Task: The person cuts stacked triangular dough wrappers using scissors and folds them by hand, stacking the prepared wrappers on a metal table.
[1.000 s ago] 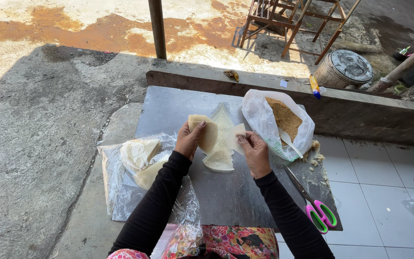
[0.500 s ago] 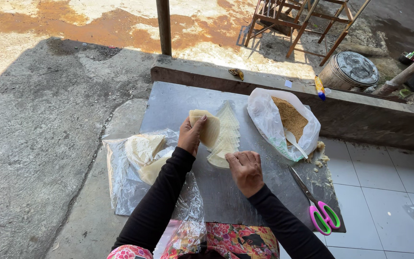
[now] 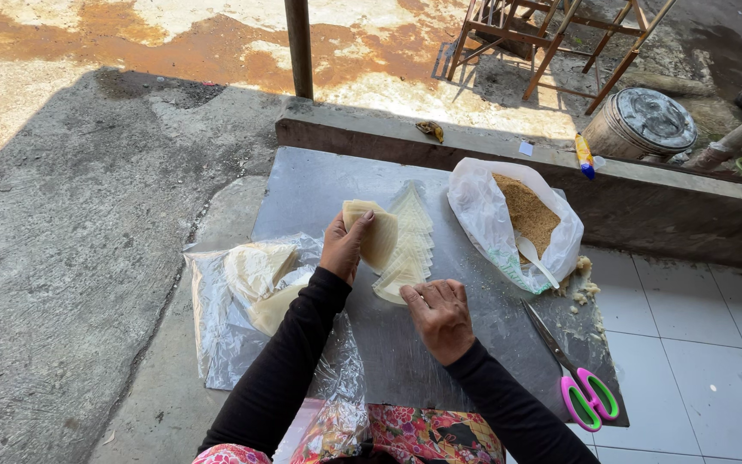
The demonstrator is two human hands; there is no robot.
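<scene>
Outdoors on concrete, a grey metal surface (image 3: 319, 185) carries a fanned row of thin pastry wrappers (image 3: 412, 236). Her left hand (image 3: 343, 247) pinches one folded wrapper (image 3: 377, 234) lifted just above the row; the right hand (image 3: 440, 316), loosely curled and empty, rests near the row's lower end, beside pink-handled scissors (image 3: 579, 388)

A pale, thin folded wrapper (image 3: 373, 234) stands raised above the grey surface (image 3: 319, 185), pinched at its left edge. Just right of it, touching the surface, a fanned stack of translucent triangular wrappers (image 3: 409, 249) lies flat, overlapping like scales.
</scene>
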